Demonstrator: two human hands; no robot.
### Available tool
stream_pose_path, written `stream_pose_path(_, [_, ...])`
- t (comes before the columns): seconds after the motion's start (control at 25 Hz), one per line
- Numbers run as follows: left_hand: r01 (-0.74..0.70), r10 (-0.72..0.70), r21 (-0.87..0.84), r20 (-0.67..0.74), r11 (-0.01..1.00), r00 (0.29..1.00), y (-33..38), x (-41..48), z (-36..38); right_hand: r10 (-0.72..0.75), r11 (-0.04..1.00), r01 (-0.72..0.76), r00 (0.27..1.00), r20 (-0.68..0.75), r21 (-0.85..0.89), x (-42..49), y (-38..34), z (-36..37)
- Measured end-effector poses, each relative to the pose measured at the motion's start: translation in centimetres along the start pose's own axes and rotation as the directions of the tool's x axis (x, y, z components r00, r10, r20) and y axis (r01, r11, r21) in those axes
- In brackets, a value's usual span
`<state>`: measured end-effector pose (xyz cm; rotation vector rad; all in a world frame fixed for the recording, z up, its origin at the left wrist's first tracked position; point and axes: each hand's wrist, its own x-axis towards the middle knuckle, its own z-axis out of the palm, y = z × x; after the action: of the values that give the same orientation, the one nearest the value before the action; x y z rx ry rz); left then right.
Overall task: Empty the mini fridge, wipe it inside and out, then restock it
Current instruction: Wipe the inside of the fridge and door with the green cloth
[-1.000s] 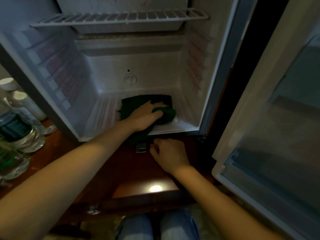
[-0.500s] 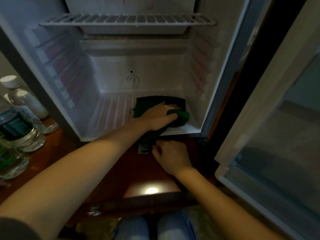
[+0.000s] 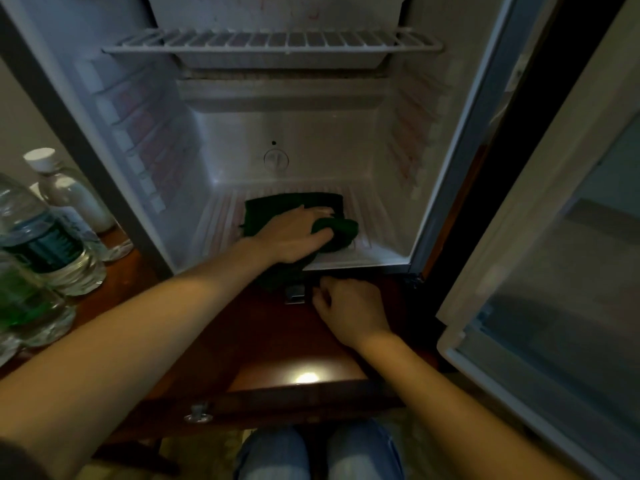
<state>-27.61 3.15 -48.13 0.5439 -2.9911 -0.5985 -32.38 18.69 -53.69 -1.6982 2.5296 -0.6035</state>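
Observation:
The mini fridge (image 3: 429,216) stands open with nothing on its ribbed white floor except a dark green cloth (image 3: 270,209). My left hand (image 3: 294,233) presses flat on that cloth near the floor's front right, thumb hooked around a bunched fold. Part of the cloth hangs over the front lip. My right hand (image 3: 349,306) rests loosely curled on the dark wooden cabinet top (image 3: 242,327) just below the fridge's front edge, holding nothing. A white wire shelf (image 3: 273,43) sits high inside.
The fridge door (image 3: 554,258) swings open at the right. Several water bottles (image 3: 48,237) stand on the wood at the left, beside the fridge wall. A small metal latch (image 3: 295,294) sits below the lip. My knees in jeans (image 3: 318,452) are at the bottom.
My left hand with the cloth slid right across the fridge floor, then stayed near the front right. My right hand has kept its place on the wood.

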Motion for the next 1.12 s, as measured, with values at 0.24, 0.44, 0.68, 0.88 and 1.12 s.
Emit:
stream_pose_path(0.24, [-0.278,0.277,-0.015,-0.063,0.960,0.959,-0.8,-5.9,1.5,-0.003,0.998,0.006,0.998,0.061,-0.062,-0.1,0.1,0.0])
stream_pose_path(0.44, [-0.149,0.150,0.033,-0.025,0.988,0.988,-2.1,-0.7,0.1,-0.016,0.999,0.015,0.999,-0.037,-0.031,0.1,-0.1,0.3])
stream_pose_path(0.68, [0.236,-0.263,-0.235,-0.091,0.943,0.961,-3.2,7.0,-1.9,-0.009,1.000,0.009,1.000,-0.022,0.011,0.1,0.4,0.2])
stream_pose_path(0.88, [0.112,-0.129,-0.389,-0.018,0.915,0.992,-1.9,-1.1,-0.7,-0.021,0.999,0.022,0.999,-0.024,0.045,-0.1,0.3,0.2])
stream_pose_path(1.12, [0.205,-0.221,-0.136,-0.113,0.969,0.969,-2.2,-4.0,0.1,-0.031,0.999,0.032,0.998,-0.059,0.013,-0.1,0.1,0.3])
